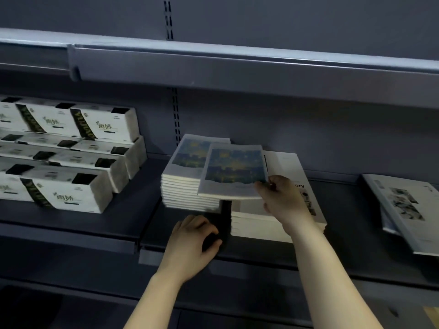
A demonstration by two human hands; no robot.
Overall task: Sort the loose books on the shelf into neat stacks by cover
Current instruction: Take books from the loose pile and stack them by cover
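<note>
My right hand [282, 200] pinches a blue book [234, 169] above the centre blue stack [187, 186]; left hand [192, 241] grip unclear; loose books [403, 210] at right remain.

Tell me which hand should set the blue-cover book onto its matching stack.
Right: the right hand pinches the blue-cover book, partly over the matching stack; the left hand sits lower, at the shelf edge.

white tissue packs [78, 157] with dark bands, stacked at left under a grey upper ledge [237, 70]
</note>
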